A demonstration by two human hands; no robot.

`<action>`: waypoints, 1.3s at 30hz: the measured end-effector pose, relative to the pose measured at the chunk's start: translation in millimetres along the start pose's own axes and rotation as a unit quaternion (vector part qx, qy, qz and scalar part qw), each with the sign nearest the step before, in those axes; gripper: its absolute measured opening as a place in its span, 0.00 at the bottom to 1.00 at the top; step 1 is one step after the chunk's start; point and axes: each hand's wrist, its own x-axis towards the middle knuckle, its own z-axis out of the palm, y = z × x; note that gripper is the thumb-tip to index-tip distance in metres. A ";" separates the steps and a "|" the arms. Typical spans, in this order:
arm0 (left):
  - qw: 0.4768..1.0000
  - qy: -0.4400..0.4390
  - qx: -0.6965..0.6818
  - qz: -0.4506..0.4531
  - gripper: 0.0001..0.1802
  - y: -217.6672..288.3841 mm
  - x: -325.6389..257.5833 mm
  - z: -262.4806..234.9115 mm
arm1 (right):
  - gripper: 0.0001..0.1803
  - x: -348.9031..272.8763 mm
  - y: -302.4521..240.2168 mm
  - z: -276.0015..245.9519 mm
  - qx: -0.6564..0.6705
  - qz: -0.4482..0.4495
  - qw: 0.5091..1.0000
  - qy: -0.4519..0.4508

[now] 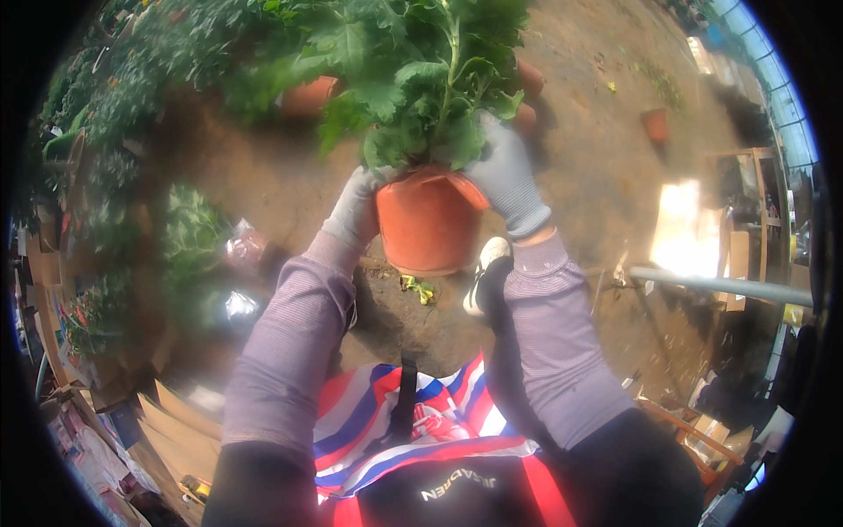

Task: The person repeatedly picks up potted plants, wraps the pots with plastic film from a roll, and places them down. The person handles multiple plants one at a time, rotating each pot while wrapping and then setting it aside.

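An orange-red plant pot (430, 227) with a soft, folded rim is held up in front of me between both hands. A leafy green plant (443, 83) grows from it on a thick pale stem, its broad leaves spreading over the rim. My left hand (356, 209), in a grey-white glove, grips the pot's left side near the top. On the right side of the rim, my right hand (507, 180), gloved alike, is closed round the edge. Leaves and the pot hide most of the fingertips of both hands.
Dense green plants (140, 88) fill the far left. Another orange pot (309, 97) stands behind, and a small one (655, 126) on the soil at right. A metal pipe (720, 283) juts in from the right. Cardboard (180, 435) lies lower left; yellowish leaves (419, 288) lie below the pot.
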 end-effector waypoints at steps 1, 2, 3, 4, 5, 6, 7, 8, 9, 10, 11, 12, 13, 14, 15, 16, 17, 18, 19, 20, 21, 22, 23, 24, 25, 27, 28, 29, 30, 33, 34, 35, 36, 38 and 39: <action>1.000 -0.002 -0.013 -0.005 0.23 -0.2 -0.5 -0.8 | 0.24 0.3 4.3 -2.0 0.009 -0.014 1.000 0.015; 1.000 0.008 -0.014 -0.009 0.23 -0.5 -1.6 -1.5 | 0.26 3.0 5.9 -9.0 0.174 0.019 0.984 0.033; 0.999 -0.019 -0.030 -0.001 0.23 -0.7 -2.3 -1.7 | 0.27 4.3 4.5 -17.4 0.334 0.052 0.940 0.049; 0.999 -0.034 -0.033 0.008 0.23 -0.9 -3.4 -1.5 | 0.29 5.5 0.0 -28.4 0.483 0.083 0.869 0.062; 0.998 -0.044 -0.029 0.023 0.23 -0.9 -4.2 -0.7 | 0.33 5.1 -6.6 -39.2 0.303 0.111 0.942 0.089; 0.998 -0.034 -0.040 0.023 0.23 -0.7 -4.6 0.7 | 0.36 2.5 -14.7 -49.8 0.111 0.134 0.978 0.114; 0.998 -0.020 -0.045 0.028 0.23 -0.8 -4.8 2.6 | 0.40 -1.1 -22.1 -57.1 -0.085 0.150 0.976 0.136; 0.999 0.014 -0.030 0.021 0.24 -0.3 -4.3 4.8 | 0.43 -6.3 -28.5 -60.3 -0.072 0.156 0.984 0.053; 0.999 0.013 -0.034 0.040 0.24 -0.3 -3.6 7.3 | 0.46 -10.9 -31.6 -60.3 -0.060 0.162 0.985 -0.030; 0.998 0.033 -0.018 0.047 0.25 0.0 -2.8 9.7 | 0.49 -16.4 -32.7 -55.6 -0.048 0.169 0.978 -0.113; 0.998 0.046 -0.003 0.050 0.26 -0.2 -2.3 12.1 | 0.51 -20.9 -30.4 -50.1 -0.020 0.130 0.988 -0.083; 0.997 0.059 0.013 0.054 0.28 -0.1 -2.0 14.2 | 0.54 -25.4 -24.5 -35.6 0.009 0.092 0.994 -0.053; 0.996 0.064 0.028 0.054 0.29 -0.4 -1.8 15.9 | 0.51 -24.9 -17.4 -27.1 0.098 0.034 0.993 -0.063; 0.995 0.073 0.040 0.052 0.30 0.1 -1.7 17.1 | 0.49 -24.9 -9.7 -15.1 0.190 -0.021 0.978 -0.083; 0.995 0.060 0.055 0.060 0.31 0.3 -1.7 17.9 | 0.45 -25.2 -3.6 -8.1 0.190 0.008 0.981 -0.044; 0.994 0.051 0.066 0.067 0.32 0.7 -1.9 18.3 | 0.41 -26.7 1.3 2.7 0.191 0.037 0.981 -0.005; 0.994 0.041 0.076 0.074 0.33 0.8 -2.1 18.5 | 0.35 -27.5 2.4 8.0 0.196 0.043 0.979 0.012; 0.995 0.012 0.050 0.085 0.33 1.0 -2.5 18.3 | 0.28 -28.3 1.6 15.2 0.202 0.050 0.978 0.030; 0.995 -0.016 0.023 0.098 0.34 1.0 -2.8 18.2 | 0.29 -29.9 -3.1 18.6 0.195 0.036 0.979 0.038; 0.995 -0.014 0.025 0.099 0.34 0.9 -3.8 17.9 | 0.30 -30.6 -9.3 22.3 0.188 0.023 0.981 0.046; 0.994 -0.012 0.028 0.100 0.34 1.3 -4.2 17.8 | 0.31 -31.4 -17.8 23.5 0.182 0.010 0.982 0.055; 0.994 0.019 0.063 0.088 0.34 1.7 -5.4 17.5 | 0.31 -30.9 -26.5 22.5 0.171 0.013 0.983 0.061; 0.992 0.032 0.091 0.080 0.33 2.8 -6.1 17.3 | 0.32 -29.6 -34.8 20.0 0.161 0.015 0.985 0.068; 0.992 0.040 0.094 0.073 0.32 3.8 -7.4 16.8 | 0.33 -27.5 -41.9 14.4 0.150 0.018 0.986 0.074; 0.993 0.032 0.090 0.073 0.30 5.4 -8.6 15.8 | 0.34 -24.5 -46.4 7.4 0.199 0.032 0.979 0.006; 0.996 0.036 0.056 0.058 0.26 9.7 -11.6 12.0 | 0.36 -17.7 -49.9 -17.3 0.291 0.057 0.946 -0.131; 0.998 0.049 0.025 0.043 0.25 12.2 -12.8 9.3 | 0.31 -15.5 -48.7 -26.4 0.258 0.048 0.960 -0.094; 0.998 0.036 -0.023 0.036 0.23 13.5 -14.2 6.2 | 0.28 -13.6 -45.9 -33.2 0.205 0.057 0.976 -0.055; 0.999 0.038 -0.010 0.024 0.21 15.3 -14.5 2.9 | 0.25 -11.9 -43.7 -38.9 0.151 0.069 0.986 -0.016; 1.000 0.001 0.001 0.014 0.16 16.4 -13.0 -2.9 | 0.11 -8.9 -42.9 -42.0 0.095 0.096 0.991 -0.006; 1.000 0.014 0.014 0.012 0.16 15.6 -12.7 -3.0 | 0.11 -7.9 -45.4 -39.2 0.084 0.103 0.991 -0.013; 0.999 0.027 0.032 0.007 0.16 14.6 -12.8 -1.9 | 0.10 -6.9 -50.0 -36.6 0.072 0.110 0.991 -0.021; 0.986 0.015 0.152 0.066 0.18 13.6 -13.5 0.2 | 0.09 -6.2 -54.6 -32.1 0.058 0.014 0.998 -0.015; 0.938 0.025 0.326 0.119 0.22 12.4 -16.7 7.0 | 0.09 -4.0 -64.9 -26.5 -0.082 -0.081 0.992 -0.045; 0.946 0.018 0.301 0.121 0.23 12.5 -18.4 11.0 | 0.09 -2.9 -68.9 -24.8 -0.151 -0.126 0.978 -0.061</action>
